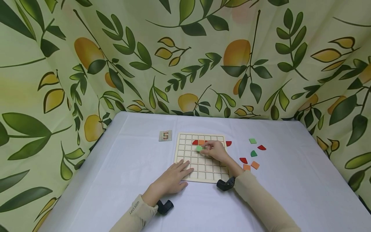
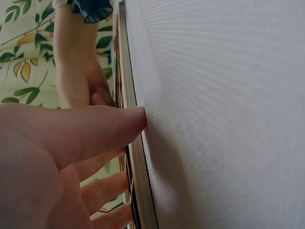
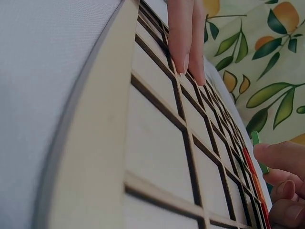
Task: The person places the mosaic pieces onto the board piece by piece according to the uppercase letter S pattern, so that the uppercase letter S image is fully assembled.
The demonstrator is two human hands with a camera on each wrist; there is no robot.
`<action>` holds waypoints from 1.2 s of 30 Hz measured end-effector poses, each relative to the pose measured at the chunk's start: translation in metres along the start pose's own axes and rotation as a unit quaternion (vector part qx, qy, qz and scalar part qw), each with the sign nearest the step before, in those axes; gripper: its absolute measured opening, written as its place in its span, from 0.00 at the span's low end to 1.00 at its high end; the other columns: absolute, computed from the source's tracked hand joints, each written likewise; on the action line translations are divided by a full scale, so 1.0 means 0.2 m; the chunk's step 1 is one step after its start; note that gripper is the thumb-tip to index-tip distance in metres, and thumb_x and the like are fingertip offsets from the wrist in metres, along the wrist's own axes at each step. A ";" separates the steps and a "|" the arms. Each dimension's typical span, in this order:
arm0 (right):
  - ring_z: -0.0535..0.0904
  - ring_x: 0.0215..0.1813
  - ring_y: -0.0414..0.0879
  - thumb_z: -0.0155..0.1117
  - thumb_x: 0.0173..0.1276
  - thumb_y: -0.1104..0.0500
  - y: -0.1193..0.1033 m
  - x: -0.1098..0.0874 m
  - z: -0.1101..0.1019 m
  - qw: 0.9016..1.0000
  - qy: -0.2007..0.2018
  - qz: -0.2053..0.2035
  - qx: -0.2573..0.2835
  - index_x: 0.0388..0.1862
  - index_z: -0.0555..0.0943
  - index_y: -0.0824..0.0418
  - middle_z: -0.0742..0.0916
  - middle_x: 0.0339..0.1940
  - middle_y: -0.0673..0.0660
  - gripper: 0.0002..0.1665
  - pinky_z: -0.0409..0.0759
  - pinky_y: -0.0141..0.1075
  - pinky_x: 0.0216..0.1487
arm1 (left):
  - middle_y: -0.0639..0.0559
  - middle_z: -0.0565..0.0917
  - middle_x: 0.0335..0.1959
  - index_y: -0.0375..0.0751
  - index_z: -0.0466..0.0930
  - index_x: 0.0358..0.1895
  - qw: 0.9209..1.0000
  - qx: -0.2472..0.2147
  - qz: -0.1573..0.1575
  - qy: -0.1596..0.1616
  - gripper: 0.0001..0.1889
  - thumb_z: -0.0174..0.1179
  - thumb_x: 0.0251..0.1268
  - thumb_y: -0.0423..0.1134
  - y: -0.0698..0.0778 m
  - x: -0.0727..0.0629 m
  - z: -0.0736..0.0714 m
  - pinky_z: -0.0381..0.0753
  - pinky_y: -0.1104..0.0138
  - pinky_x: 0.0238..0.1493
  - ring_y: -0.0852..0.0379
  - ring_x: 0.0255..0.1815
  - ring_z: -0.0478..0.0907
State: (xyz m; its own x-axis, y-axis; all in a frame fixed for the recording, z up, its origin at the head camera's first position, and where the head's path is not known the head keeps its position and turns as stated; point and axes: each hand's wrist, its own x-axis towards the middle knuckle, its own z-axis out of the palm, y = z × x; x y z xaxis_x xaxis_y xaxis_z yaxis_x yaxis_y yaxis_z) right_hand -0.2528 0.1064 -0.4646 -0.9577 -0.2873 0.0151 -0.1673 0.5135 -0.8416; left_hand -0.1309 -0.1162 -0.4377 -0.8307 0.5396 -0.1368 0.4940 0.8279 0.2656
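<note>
A wooden grid board [image 1: 208,168] lies on the white table. My right hand [image 1: 215,150] is over its upper part and pinches a green square tile [image 3: 257,139] between thumb and finger. In the head view this green tile [image 1: 199,148] appears just below a row with a red quarter-round piece [image 1: 195,142] and an orange square tile [image 1: 201,142]. More red behind the fingers is mostly hidden. My left hand [image 1: 173,176] rests with spread fingers on the board's lower left corner, its thumb at the near edge in the left wrist view.
A small patterned card [image 1: 165,135] lies left of the board. Another red piece [image 1: 228,143] sits at the board's right edge. Farther right are loose pieces, among them a green square [image 1: 252,141], a red quarter-round [image 1: 261,147] and an orange square [image 1: 255,165]. A leaf-print curtain [image 1: 185,64] hangs behind.
</note>
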 end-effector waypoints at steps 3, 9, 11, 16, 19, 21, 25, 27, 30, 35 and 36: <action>0.66 0.23 0.40 0.73 0.55 0.61 -0.02 0.00 0.01 1.000 0.001 -0.006 0.004 0.39 0.85 0.69 0.74 0.17 0.47 0.14 0.64 0.26 0.23 | 0.48 0.60 0.77 0.51 0.65 0.71 1.000 -0.002 0.000 0.001 0.28 0.55 0.68 0.45 0.00 0.00 0.00 0.59 0.50 0.78 0.45 0.80 0.54; 0.65 0.22 0.39 0.72 0.55 0.61 -0.02 0.02 0.03 1.000 0.004 -0.003 0.004 0.38 0.85 0.69 0.72 0.16 0.47 0.14 0.63 0.26 0.23 | 0.47 0.60 0.77 0.52 0.65 0.71 1.000 -0.003 0.001 0.000 0.28 0.55 0.69 0.45 0.00 0.00 -0.01 0.59 0.50 0.78 0.45 0.80 0.54; 0.64 0.21 0.38 0.72 0.55 0.61 -0.02 0.03 0.04 1.000 0.005 -0.002 0.001 0.38 0.85 0.69 0.71 0.15 0.46 0.14 0.62 0.26 0.24 | 0.47 0.59 0.77 0.53 0.65 0.71 1.000 -0.003 0.002 -0.002 0.28 0.55 0.69 0.46 0.00 0.00 -0.01 0.59 0.50 0.78 0.44 0.80 0.54; 0.64 0.21 0.38 0.72 0.56 0.61 -0.02 0.04 0.06 1.000 0.003 -0.006 0.001 0.39 0.85 0.69 0.71 0.16 0.47 0.14 0.63 0.26 0.25 | 0.47 0.59 0.78 0.54 0.65 0.71 1.000 -0.004 0.000 -0.007 0.28 0.55 0.69 0.46 0.00 0.00 -0.01 0.58 0.50 0.78 0.44 0.80 0.53; 0.64 0.22 0.39 0.72 0.56 0.61 -0.03 0.05 0.06 1.000 0.001 -0.007 0.000 0.38 0.84 0.69 0.71 0.16 0.47 0.14 0.64 0.26 0.25 | 0.47 0.59 0.78 0.54 0.65 0.72 1.000 -0.004 0.000 -0.007 0.28 0.55 0.69 0.45 0.01 -0.01 -0.01 0.59 0.50 0.78 0.44 0.80 0.53; 0.64 0.22 0.39 0.72 0.56 0.61 -0.03 0.05 0.07 1.000 0.004 -0.006 -0.007 0.38 0.84 0.69 0.71 0.16 0.47 0.14 0.64 0.26 0.25 | 0.47 0.59 0.78 0.54 0.65 0.72 1.000 -0.006 0.000 -0.006 0.28 0.55 0.69 0.45 0.01 -0.01 -0.01 0.58 0.50 0.78 0.44 0.80 0.53; 0.64 0.22 0.39 0.73 0.56 0.60 -0.04 0.06 0.09 1.000 0.018 0.006 -0.020 0.38 0.85 0.68 0.72 0.16 0.47 0.14 0.63 0.26 0.24 | 0.47 0.59 0.78 0.54 0.65 0.72 1.000 -0.003 0.002 -0.005 0.28 0.55 0.69 0.45 0.00 0.00 -0.01 0.59 0.50 0.78 0.44 0.80 0.53; 0.64 0.22 0.40 0.73 0.56 0.60 -0.04 0.06 0.09 0.999 0.023 0.014 -0.021 0.38 0.85 0.68 0.72 0.16 0.48 0.14 0.63 0.26 0.24 | 0.47 0.59 0.78 0.54 0.65 0.72 1.000 0.000 0.003 -0.005 0.28 0.55 0.69 0.45 0.00 0.00 -0.01 0.59 0.50 0.78 0.44 0.80 0.53; 0.65 0.22 0.40 0.74 0.55 0.60 -0.05 0.06 0.10 0.999 0.028 0.023 -0.023 0.38 0.85 0.67 0.72 0.16 0.48 0.14 0.63 0.27 0.23 | 0.46 0.59 0.77 0.53 0.65 0.71 1.000 0.001 0.004 -0.005 0.28 0.55 0.69 0.45 0.00 0.00 0.00 0.59 0.50 0.78 0.44 0.80 0.53; 0.65 0.23 0.40 0.74 0.55 0.60 -0.05 0.06 0.10 0.999 0.033 0.034 -0.022 0.37 0.85 0.66 0.73 0.17 0.48 0.13 0.65 0.27 0.25 | 0.46 0.59 0.78 0.53 0.65 0.72 1.000 -0.001 0.004 -0.004 0.28 0.55 0.69 0.45 0.00 0.00 0.00 0.58 0.50 0.78 0.44 0.80 0.53; 0.65 0.23 0.40 0.74 0.55 0.60 -0.05 0.06 0.10 0.999 0.034 0.035 -0.021 0.37 0.85 0.65 0.73 0.17 0.49 0.13 0.65 0.28 0.25 | 0.46 0.59 0.78 0.53 0.65 0.72 1.000 0.000 0.005 -0.004 0.28 0.55 0.69 0.45 0.00 0.00 0.00 0.58 0.50 0.78 0.44 0.80 0.53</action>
State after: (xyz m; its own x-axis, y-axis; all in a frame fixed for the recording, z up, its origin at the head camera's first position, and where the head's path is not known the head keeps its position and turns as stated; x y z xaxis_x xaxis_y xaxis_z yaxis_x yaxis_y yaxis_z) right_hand -0.2576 0.0811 -0.4674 -0.9811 -0.1936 -0.0056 -0.1067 0.5642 -0.8187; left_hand -0.1316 -0.1165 -0.4382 -0.8240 0.5486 -0.1420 0.5017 0.8227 0.2673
